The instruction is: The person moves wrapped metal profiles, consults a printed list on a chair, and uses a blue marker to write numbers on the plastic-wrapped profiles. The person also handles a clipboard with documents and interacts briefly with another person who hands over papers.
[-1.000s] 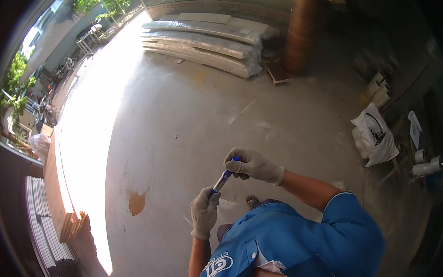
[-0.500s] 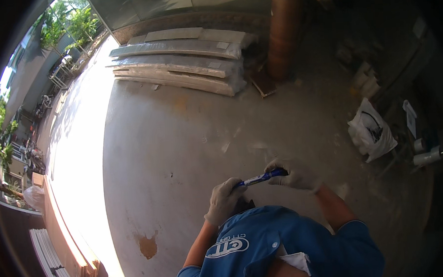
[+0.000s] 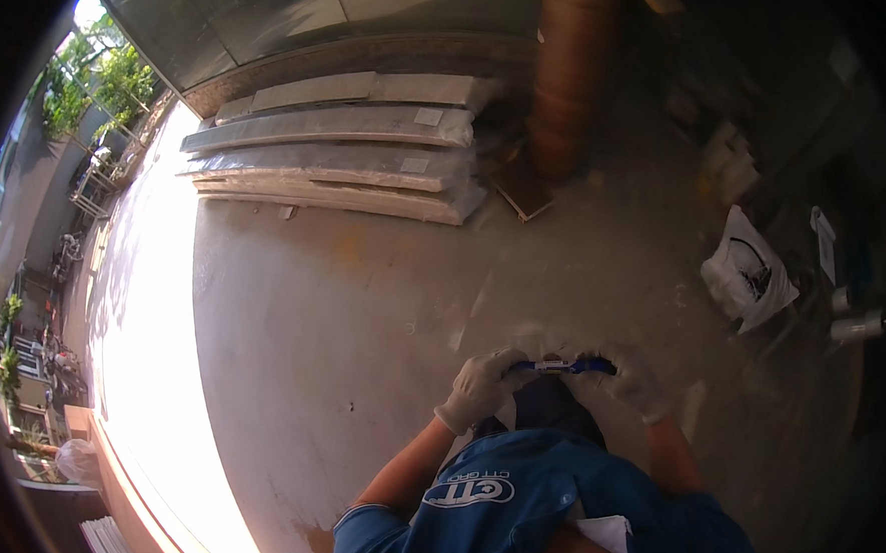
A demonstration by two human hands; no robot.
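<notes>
In gloved fingers I hold a slim blue marker pen (image 3: 556,367) level in front of my body, with a pale label around its middle. My left hand (image 3: 484,384) is closed on its left end. At the dark blue right end, my right hand (image 3: 634,385) grips it; those fingertips are partly in shadow. Both hands wear whitish work gloves. Below the pen, my dark trousers show between the forearms.
Long plastic-wrapped panels (image 3: 327,162) lie stacked on the concrete floor (image 3: 314,293) ahead, beside a brown pillar (image 3: 575,79). A white plastic bag (image 3: 750,270) stands to the right. Boards (image 3: 155,522) lean at the lower left, by a sunlit strip.
Both hands have shifted to the right and slightly down with the marker pen. The pen has gone from tilted to nearly level. My trousers have come into view beneath it.
</notes>
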